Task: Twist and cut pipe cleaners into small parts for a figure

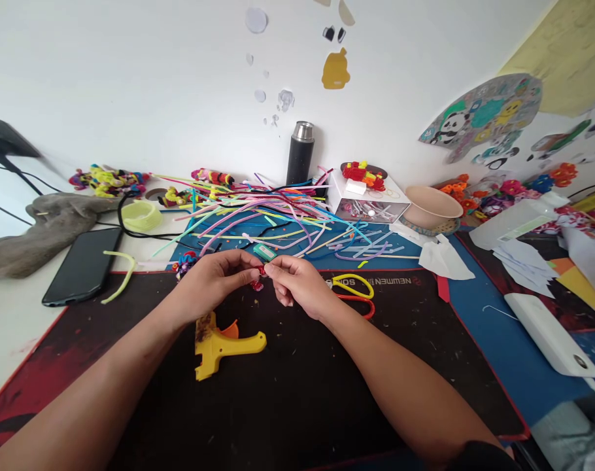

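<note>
Both hands meet above the dark desk mat [297, 386], pinching one small red piece [261, 269] between them. The piece looks fuzzy, like bent pipe cleaner, and fingers hide most of it. My left hand [216, 278] is closed on its left side. From the other side, my right hand [297, 282] grips it with thumb and forefinger. Below my left hand lies a yellow glue gun [223, 343] with an orange trigger. Yellow and red scissor handles [354, 288] show just beyond my right wrist. A small green-and-white box [265, 252] sits behind the fingers.
Many coloured pipe cleaners [278, 212] are heaped at the back, before a black thermos [300, 154]. A phone [84, 265] lies at left. At right are a white box [369, 196], a bowl [432, 206], crumpled tissue [447, 257] and a white power bank [550, 333].
</note>
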Tool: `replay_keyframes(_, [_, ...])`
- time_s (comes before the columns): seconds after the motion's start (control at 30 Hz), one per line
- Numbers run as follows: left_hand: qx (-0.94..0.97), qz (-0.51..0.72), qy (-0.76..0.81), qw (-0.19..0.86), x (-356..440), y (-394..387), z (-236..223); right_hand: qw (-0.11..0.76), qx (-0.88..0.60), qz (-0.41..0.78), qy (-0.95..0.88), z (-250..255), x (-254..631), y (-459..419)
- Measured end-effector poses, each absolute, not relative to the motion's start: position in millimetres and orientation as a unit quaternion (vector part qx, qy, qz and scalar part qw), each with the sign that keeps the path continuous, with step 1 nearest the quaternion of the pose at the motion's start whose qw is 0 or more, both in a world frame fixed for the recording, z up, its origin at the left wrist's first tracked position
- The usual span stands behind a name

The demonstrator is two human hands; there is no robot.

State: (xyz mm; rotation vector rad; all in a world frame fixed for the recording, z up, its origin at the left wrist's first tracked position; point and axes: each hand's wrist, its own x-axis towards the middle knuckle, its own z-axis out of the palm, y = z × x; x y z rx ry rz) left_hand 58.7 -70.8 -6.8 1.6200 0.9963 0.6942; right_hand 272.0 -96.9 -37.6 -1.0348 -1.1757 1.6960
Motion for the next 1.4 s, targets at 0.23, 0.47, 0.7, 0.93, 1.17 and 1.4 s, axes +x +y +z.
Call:
replay_keyframes(0.23, [0.664, 0.304, 0.433, 0.528, 64, -74, -5, 0.412, -0.379, 0.702, -0.440, -40, 270, -98])
replay_keyframes(0.47, [0.623, 0.333, 0.437, 0.557, 68, -77, -6, 0.429, -0.341, 0.721, -0.425, -42, 267, -99])
replay_keyframes(0.7, [0.639, 0.326, 0.446, 0.536, 70, -76, -3, 0.426, -0.343, 0.712, -0.440, -45, 265, -99])
replay_keyframes(0.93, [0.659, 0.317, 0.436, 0.523, 67, -75, -2, 0.417, -0.360, 0.704, -0.448, -35, 268, -100])
replay_keyframes(1.17, [0.652, 0.317, 0.432, 0.536, 67, -75, -3, 0.423, -0.356, 0.702, -0.448, -41, 267, -100])
replay_keyframes(1.4, [0.645, 0.323, 0.432, 0.542, 66, -76, 0, 0.429, -0.345, 0.704, -0.449, -38, 263, -102])
